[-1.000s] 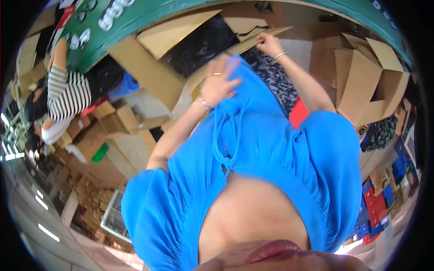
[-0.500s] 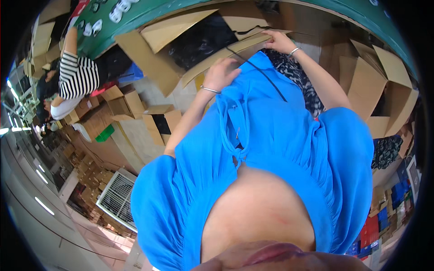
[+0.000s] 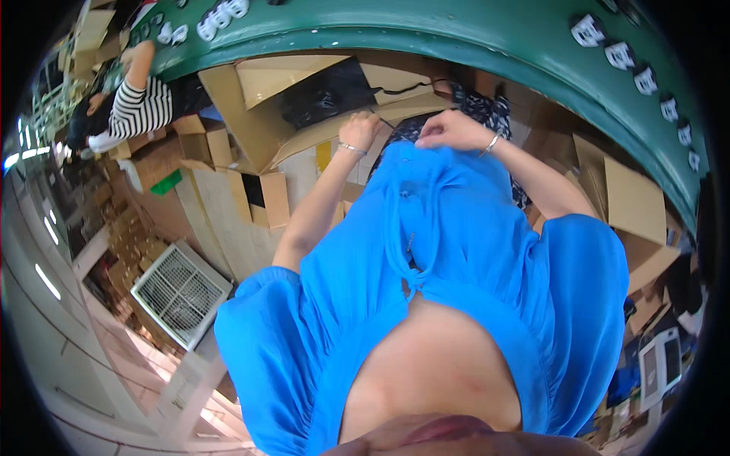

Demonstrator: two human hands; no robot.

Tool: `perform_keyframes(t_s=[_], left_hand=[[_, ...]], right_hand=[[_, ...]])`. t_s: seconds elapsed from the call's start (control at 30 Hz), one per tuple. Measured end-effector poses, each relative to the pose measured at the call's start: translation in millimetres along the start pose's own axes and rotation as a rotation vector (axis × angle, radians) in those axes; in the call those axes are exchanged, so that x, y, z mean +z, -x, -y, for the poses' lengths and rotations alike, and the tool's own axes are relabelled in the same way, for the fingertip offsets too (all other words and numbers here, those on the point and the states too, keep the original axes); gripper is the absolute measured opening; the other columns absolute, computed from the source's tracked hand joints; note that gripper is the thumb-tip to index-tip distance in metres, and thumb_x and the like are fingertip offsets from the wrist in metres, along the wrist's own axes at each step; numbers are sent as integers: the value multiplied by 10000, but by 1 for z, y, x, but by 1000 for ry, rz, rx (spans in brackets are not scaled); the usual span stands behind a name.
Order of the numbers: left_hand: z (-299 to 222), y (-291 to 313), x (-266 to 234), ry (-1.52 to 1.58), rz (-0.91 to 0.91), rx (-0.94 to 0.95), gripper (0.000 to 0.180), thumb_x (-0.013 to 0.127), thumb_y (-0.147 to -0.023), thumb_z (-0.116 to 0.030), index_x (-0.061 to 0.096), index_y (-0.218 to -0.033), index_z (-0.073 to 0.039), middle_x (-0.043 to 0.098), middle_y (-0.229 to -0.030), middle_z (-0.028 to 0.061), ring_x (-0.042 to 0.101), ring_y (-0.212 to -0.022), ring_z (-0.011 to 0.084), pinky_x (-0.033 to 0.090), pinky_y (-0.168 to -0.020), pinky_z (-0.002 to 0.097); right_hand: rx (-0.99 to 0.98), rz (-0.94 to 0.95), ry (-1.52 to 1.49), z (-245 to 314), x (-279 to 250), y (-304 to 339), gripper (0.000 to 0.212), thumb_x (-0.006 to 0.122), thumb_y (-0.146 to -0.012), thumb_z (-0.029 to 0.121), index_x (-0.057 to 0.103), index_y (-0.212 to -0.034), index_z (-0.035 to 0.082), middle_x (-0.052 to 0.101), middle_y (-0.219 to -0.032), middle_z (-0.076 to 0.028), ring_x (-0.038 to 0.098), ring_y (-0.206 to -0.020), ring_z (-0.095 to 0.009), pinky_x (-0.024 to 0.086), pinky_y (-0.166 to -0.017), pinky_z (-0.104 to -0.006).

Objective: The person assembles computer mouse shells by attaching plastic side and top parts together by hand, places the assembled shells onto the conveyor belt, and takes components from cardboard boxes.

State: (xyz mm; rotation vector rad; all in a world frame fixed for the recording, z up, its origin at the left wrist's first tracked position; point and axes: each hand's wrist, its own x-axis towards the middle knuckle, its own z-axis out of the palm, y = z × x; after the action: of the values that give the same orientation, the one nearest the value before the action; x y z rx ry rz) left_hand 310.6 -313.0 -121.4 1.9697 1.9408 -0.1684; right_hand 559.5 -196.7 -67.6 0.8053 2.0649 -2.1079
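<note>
In front of my blue top, my left hand (image 3: 360,131) is closed, fingers pinched together, at the near flap of an open cardboard box (image 3: 304,142). A short piece of thin black strip (image 3: 387,122) shows beside its fingertips. My right hand (image 3: 456,131) is a little to the right, its fingers curled inward above dark patterned cloth (image 3: 487,114); anything between them is hidden. Black plastic (image 3: 327,95) lines the box. Over its right flap lies a wavy black cord (image 3: 407,89).
A green work surface (image 3: 426,38) curves across the far side, with several white-and-black parts (image 3: 619,55) along it. Other open cartons (image 3: 633,199) stand at right and left. A person in a striped top (image 3: 142,108) is at far left, near a white fan (image 3: 182,292).
Both hands have left the box flap and come closer together, the right moving left and nearer to me. The long black strip across my top is gone from there. My view has shifted.
</note>
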Motion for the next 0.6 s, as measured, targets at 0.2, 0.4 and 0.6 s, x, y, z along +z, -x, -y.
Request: perform_keyframes(t_s=[0.2, 0.4, 0.6], left_hand=[[18, -47, -39, 588, -95, -319, 151, 602, -839, -183, 640, -928, -67, 663, -787, 106, 653, -716, 217, 512, -645, 331], [82, -59, -3, 728, 193, -492, 370, 592, -763, -134, 607, -1131, -111, 673, -875, 143, 651, -847, 283, 500, -785, 354], [52, -106, -30, 506, 640, -105, 567, 667, -765, -222, 477, -1295, -153, 589, -1130, 194, 559, -1046, 361, 467, -881, 402]], right_hand=[[-41, -15, 166, 11, 4, -48, 564, 734, -666, 463, 611, -980, 11, 656, -759, -132, 642, -739, -268, 500, -673, -367], [339, -257, -1122, 21, -29, -81, 70, 553, -898, 159, 505, -883, 111, 308, -521, 87, 268, -418, -9, 190, -349, -189], [-17, -432, -78, 15, -6, -48, 126, 598, -811, 132, 613, -926, 83, 496, -622, 27, 451, -539, -55, 368, -470, -234]])
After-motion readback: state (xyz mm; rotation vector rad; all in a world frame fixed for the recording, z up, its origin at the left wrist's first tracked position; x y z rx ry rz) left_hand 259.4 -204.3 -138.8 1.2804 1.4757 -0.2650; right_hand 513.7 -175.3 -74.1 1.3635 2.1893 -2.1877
